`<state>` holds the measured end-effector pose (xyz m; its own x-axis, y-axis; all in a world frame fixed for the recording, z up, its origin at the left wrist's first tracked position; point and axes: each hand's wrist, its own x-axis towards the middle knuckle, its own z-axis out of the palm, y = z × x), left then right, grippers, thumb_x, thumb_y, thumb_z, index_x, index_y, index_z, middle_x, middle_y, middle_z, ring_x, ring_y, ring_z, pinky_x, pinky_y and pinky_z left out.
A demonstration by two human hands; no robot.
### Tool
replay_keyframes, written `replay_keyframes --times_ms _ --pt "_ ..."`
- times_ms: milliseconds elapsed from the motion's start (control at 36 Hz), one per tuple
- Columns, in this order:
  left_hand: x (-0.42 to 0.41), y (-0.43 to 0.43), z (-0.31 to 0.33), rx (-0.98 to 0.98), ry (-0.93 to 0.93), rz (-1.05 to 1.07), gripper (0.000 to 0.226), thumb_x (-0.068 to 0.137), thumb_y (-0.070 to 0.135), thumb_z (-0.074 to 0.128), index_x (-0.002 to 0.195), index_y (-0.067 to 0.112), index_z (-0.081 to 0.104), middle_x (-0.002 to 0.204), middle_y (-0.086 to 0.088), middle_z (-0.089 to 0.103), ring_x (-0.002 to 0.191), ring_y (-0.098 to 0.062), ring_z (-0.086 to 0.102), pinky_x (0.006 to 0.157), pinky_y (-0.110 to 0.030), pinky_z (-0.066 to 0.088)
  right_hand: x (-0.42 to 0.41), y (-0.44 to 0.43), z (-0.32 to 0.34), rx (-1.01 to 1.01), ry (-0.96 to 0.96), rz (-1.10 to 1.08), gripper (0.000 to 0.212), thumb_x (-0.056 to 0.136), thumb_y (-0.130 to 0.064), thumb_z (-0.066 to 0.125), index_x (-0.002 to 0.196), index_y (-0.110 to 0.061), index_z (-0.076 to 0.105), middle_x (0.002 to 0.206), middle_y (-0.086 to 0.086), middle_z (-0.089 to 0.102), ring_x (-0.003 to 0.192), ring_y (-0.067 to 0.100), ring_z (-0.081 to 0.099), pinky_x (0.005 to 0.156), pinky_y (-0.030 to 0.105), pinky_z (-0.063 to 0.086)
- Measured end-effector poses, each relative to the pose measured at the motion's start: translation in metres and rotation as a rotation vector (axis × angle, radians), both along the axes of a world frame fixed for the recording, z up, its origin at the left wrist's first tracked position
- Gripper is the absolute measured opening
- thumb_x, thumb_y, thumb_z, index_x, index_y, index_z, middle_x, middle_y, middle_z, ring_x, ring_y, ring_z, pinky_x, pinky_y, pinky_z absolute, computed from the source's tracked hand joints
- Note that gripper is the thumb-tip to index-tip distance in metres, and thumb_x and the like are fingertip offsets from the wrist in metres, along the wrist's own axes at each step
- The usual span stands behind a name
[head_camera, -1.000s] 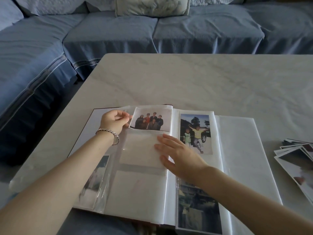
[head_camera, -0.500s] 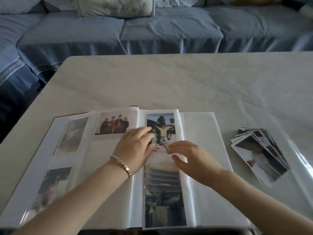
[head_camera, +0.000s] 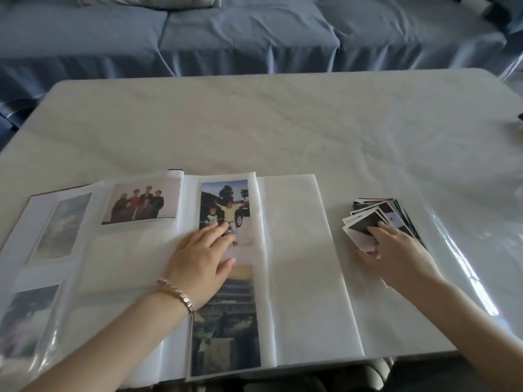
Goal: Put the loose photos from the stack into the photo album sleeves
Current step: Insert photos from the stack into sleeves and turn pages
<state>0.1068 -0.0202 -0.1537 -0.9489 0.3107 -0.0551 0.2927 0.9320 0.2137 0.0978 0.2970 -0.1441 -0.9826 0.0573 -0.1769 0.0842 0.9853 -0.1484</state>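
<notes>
The photo album (head_camera: 297, 250) lies open at the table's near edge. A group photo (head_camera: 141, 202) sits in its top left-page sleeve, and a photo of children (head_camera: 225, 205) fills a sleeve by the spine, with a building photo (head_camera: 226, 321) below. My left hand (head_camera: 201, 261) rests flat on the page by the spine, fingers spread, holding nothing. The fanned stack of loose photos (head_camera: 385, 219) lies right of the album. My right hand (head_camera: 396, 253) is on the stack's near end, fingers on the top photo and thumb at its edge.
The pale marble table (head_camera: 283, 123) carries a glossy clear cover that glints at the right. A blue covered sofa (head_camera: 254, 38) runs along the far side. The album's right pages are blank white sheets.
My right hand left the album page and moved right onto the photo stack. My left hand stayed flat by the spine. The camera swung right and tilted further down.
</notes>
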Motion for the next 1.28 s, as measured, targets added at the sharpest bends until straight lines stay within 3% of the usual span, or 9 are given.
replay_keyframes --times_ms 194,361,472,556,722,944,1056,1167,1278 --pt "0.000 0.001 0.000 0.023 -0.009 0.046 0.046 0.095 0.039 0.045 0.139 0.031 0.038 0.151 0.013 0.026 0.141 -0.007 0.018 0.108 -0.019 0.001 -0.003 0.004 0.011 0.026 -0.082 0.043 0.030 0.098 -0.027 0.030 0.069 -0.026 0.036 0.070 -0.002 0.045 0.079 0.029 0.058 0.062 0.033 0.039" --pt "-0.001 0.007 0.003 0.079 0.017 0.079 0.037 0.092 0.030 0.054 0.129 0.024 0.054 0.145 0.009 0.040 0.138 -0.008 0.027 0.111 -0.019 0.007 -0.005 0.003 0.020 -0.017 0.082 -0.058 0.022 0.098 -0.020 0.034 0.093 -0.013 0.054 0.081 0.011 0.063 0.068 0.032 0.050 0.059 0.032 0.035" --pt "0.000 0.028 0.027 0.510 -0.128 0.233 0.042 0.084 0.052 0.053 0.109 0.020 0.066 0.112 0.020 0.057 0.109 0.009 0.051 0.087 0.003 0.032 0.010 -0.031 0.038 -0.200 0.415 0.162 0.025 0.087 0.000 0.057 0.107 -0.009 0.068 0.089 0.010 0.071 0.070 0.031 0.066 0.052 0.030 0.048" --pt "0.001 0.044 0.050 0.899 -0.497 0.272 0.079 0.057 0.088 0.043 0.093 0.022 0.068 0.091 0.011 0.071 0.082 0.008 0.064 0.074 -0.009 0.050 0.021 -0.061 0.042 -0.320 0.523 0.382 0.031 0.076 0.008 0.067 0.105 0.000 0.069 0.104 0.015 0.070 0.089 0.032 0.069 0.061 0.045 0.058" --pt "0.003 0.049 0.060 1.052 -0.571 0.448 0.022 0.084 0.023 0.064 0.085 0.002 0.071 0.073 -0.003 0.073 0.069 -0.009 0.070 0.061 -0.022 0.057 0.033 -0.102 0.037 -0.312 0.365 0.655 0.043 0.072 0.001 0.076 0.114 -0.003 0.066 0.118 0.011 0.064 0.109 0.026 0.062 0.084 0.039 0.055" --pt "-0.005 0.005 0.062 0.743 -0.346 0.296 0.015 0.088 0.017 0.062 0.074 0.023 0.064 0.070 0.005 0.067 0.060 0.000 0.062 0.057 -0.010 0.049 0.017 -0.123 0.054 -0.513 0.249 0.527 0.044 0.090 -0.021 0.061 0.132 -0.013 0.050 0.143 0.002 0.042 0.123 0.022 0.048 0.096 0.032 0.043" --pt "-0.006 -0.016 0.071 0.723 -0.471 0.133 0.015 0.086 0.017 0.065 0.074 0.026 0.065 0.065 0.013 0.067 0.060 0.004 0.060 0.060 -0.009 0.046 -0.004 -0.133 0.065 -0.598 -0.010 0.416 0.029 0.089 -0.028 0.059 0.118 -0.028 0.059 0.104 -0.016 0.058 0.090 -0.002 0.053 0.075 0.007 0.040" --pt "-0.004 -0.033 0.072 0.801 -0.328 0.229 0.005 0.080 0.027 0.069 0.080 0.031 0.066 0.067 0.013 0.070 0.061 0.002 0.064 0.059 -0.009 0.046 -0.016 -0.149 0.065 -0.830 -0.152 0.320 0.017 0.086 -0.016 0.065 0.073 -0.027 0.065 0.064 -0.009 0.063 0.046 -0.001 0.053 0.049 0.015 0.045" --pt "0.000 -0.054 0.065 0.948 -0.231 0.514 0.029 0.075 0.034 0.070 0.102 0.030 0.059 0.075 0.008 0.073 0.071 -0.002 0.068 0.064 -0.014 0.051 -0.020 -0.169 0.060 -1.215 -0.178 0.040 0.012 0.088 -0.010 0.061 0.081 -0.017 0.067 0.067 -0.004 0.067 0.052 0.007 0.063 0.048 0.016 0.049"
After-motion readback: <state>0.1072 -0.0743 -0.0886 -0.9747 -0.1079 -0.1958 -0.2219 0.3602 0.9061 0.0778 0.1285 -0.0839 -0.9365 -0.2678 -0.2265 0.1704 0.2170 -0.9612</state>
